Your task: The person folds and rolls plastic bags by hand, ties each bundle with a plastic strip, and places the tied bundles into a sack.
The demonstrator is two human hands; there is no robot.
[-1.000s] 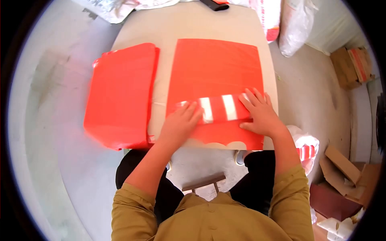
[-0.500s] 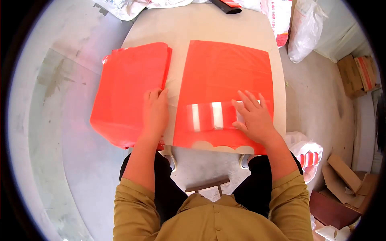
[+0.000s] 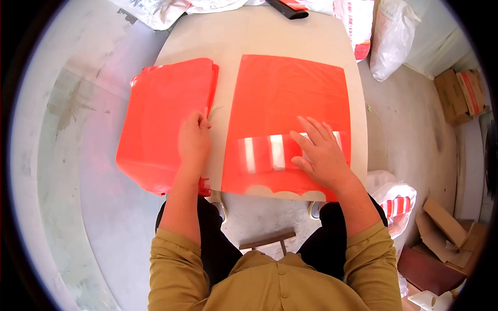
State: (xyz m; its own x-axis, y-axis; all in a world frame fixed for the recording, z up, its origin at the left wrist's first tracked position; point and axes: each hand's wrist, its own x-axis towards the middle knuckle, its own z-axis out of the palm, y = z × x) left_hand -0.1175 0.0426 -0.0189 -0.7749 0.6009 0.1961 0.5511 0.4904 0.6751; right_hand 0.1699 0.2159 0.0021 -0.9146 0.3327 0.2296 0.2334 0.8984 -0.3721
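Observation:
A stack of red plastic bags point(image 3: 155, 114) lies on the left half of the table, its right side showing several layered edges. My left hand point(image 3: 195, 142) is over the right edge of this stack, fingers curled together. What they pinch, if anything, is hidden. To the right a single flat red plastic bag point(image 3: 290, 93) is spread out, with a wavy cut along its near edge. Across its lower part lies a flat red-and-white striped bundle point(image 3: 263, 154); whether on or inside the bag I cannot tell. My right hand point(image 3: 322, 153) rests over the bundle's right end, fingers spread.
The pale table point(image 3: 207, 36) has a rounded far end, where a dark rolled item point(image 3: 290, 9) and white sacks point(image 3: 155, 10) lie. A white bag with striped bundles point(image 3: 398, 207) stands at the right. Cardboard boxes point(image 3: 451, 243) sit on the floor.
My left hand has shifted slightly left and up, its fingers more curled. My right hand has moved slightly left over the striped bundle. The flat bag and the stack sit slightly further left in view.

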